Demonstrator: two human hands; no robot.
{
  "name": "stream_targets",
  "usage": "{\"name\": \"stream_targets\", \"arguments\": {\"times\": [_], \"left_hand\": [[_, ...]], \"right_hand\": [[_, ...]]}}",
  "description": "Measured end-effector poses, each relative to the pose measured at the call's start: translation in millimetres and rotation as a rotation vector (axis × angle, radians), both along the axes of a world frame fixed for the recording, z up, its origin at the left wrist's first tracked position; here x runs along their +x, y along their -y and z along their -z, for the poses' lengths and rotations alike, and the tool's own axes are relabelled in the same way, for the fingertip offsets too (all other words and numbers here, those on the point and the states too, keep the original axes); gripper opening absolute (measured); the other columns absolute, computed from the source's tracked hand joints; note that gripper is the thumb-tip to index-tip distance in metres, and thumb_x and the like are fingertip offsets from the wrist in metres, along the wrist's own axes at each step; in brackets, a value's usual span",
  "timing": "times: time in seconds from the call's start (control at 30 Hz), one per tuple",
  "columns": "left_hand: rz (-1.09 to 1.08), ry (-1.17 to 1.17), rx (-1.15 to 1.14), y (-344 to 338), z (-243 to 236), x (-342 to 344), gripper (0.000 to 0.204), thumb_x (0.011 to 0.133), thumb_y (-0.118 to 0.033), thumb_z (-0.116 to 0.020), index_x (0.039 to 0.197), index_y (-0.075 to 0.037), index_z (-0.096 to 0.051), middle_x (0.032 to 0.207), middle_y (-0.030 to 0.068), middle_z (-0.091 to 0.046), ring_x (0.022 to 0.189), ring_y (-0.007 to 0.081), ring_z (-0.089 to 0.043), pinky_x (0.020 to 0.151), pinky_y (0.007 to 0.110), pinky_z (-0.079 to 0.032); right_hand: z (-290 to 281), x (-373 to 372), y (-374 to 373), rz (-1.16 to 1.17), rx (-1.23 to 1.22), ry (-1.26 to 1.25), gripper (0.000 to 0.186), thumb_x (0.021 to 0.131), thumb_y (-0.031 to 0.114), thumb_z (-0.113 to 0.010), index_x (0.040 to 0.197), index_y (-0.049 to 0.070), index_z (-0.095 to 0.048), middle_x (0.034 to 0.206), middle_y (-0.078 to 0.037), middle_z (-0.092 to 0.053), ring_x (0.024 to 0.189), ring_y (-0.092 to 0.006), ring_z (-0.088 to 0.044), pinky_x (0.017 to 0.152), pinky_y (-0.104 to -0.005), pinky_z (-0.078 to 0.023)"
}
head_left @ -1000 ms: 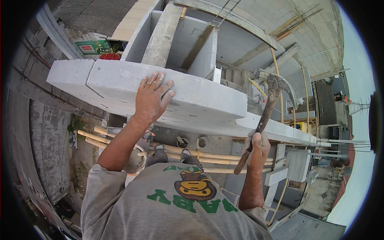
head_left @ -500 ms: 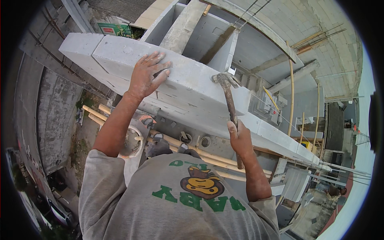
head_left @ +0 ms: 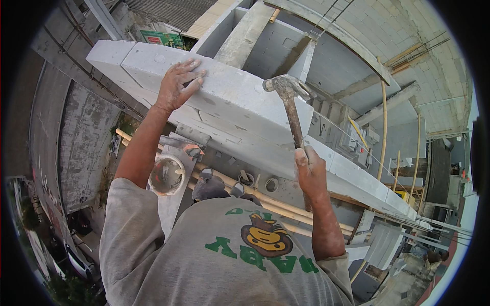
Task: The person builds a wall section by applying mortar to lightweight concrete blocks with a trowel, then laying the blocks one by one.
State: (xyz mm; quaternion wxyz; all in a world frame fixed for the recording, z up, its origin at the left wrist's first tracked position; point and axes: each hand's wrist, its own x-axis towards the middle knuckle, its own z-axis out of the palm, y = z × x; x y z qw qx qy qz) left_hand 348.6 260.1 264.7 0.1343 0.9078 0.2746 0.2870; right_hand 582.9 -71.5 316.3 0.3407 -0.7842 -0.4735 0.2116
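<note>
My left hand (head_left: 178, 85) lies on the top edge of a long pale grey lightweight block (head_left: 232, 97), its fingers stretched out. This block sits at the top of a wall, and a narrow joint parts it from another block (head_left: 109, 53) at the left. My right hand (head_left: 310, 171) is wrapped round the handle of a claw hammer (head_left: 292, 115). The hammer's worn metal head is over the block's right end, seemingly a little above the surface. Pale dust coats the fingers of both hands.
Below the wall stands a round bucket (head_left: 152, 178) with grey residue, beside bamboo poles (head_left: 286, 205). A taut string (head_left: 375, 155) runs along the lower wall course (head_left: 357, 176) at the right. Concrete beams (head_left: 245, 38) and deep block-walled spaces lie beyond the wall.
The hammer head has lifted off the block and moved slightly left. My left hand has slid a little left along the block. The whole view has shifted slightly.
</note>
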Motion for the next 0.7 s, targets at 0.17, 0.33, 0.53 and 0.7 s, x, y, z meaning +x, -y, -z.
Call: {"name": "stream_targets", "arguments": {"times": [0.17,0.33,0.53,0.7], "left_hand": [[-0.015,-0.007,-0.022,0,0,0,0.032,0.084,-0.032,-0.060,0.111,-0.019,-0.069,0.129,0.0086,-0.056,0.129,0.0223,-0.044,0.112,0.043,-0.022],[-0.019,-0.015,-0.035,0,4,2,0.032,0.085,-0.034,-0.058,0.112,-0.021,-0.069,0.130,0.0073,-0.056,0.129,0.0213,-0.043,0.113,0.042,-0.020],[-0.039,-0.055,-0.030,1,4,0,0.034,0.087,-0.034,-0.056,0.114,-0.018,-0.067,0.133,0.0087,-0.054,0.131,0.0227,-0.041,0.112,0.044,-0.019],[-0.037,-0.016,-0.008,0,5,-1,0.033,0.085,-0.034,-0.057,0.112,-0.020,-0.069,0.131,0.0075,-0.055,0.129,0.0212,-0.043,0.112,0.043,-0.020]], "right_hand": [[-17,-8,-33,-0.024,-0.006,0.015,0.047,0.095,0.044,-0.045,0.092,-0.002,-0.054,0.067,-0.024,-0.057,0.066,-0.0435,-0.059,0.061,-0.0457,-0.044],[16,-4,-42,-0.043,-0.185,0.098,0.048,0.095,0.045,-0.044,0.089,-0.001,-0.055,0.067,-0.025,-0.058,0.069,-0.0449,-0.059,0.065,-0.0504,-0.043],[11,-1,-39,-0.056,-0.109,0.010,0.050,0.095,0.047,-0.044,0.085,-0.001,-0.055,0.065,-0.023,-0.057,0.065,-0.0419,-0.058,0.063,-0.0479,-0.043],[-17,-6,-45,-0.041,0.036,-0.108,0.049,0.096,0.045,-0.046,0.081,-0.002,-0.051,0.054,-0.008,-0.044,0.049,-0.0184,-0.050,0.051,-0.0353,-0.041]]}}
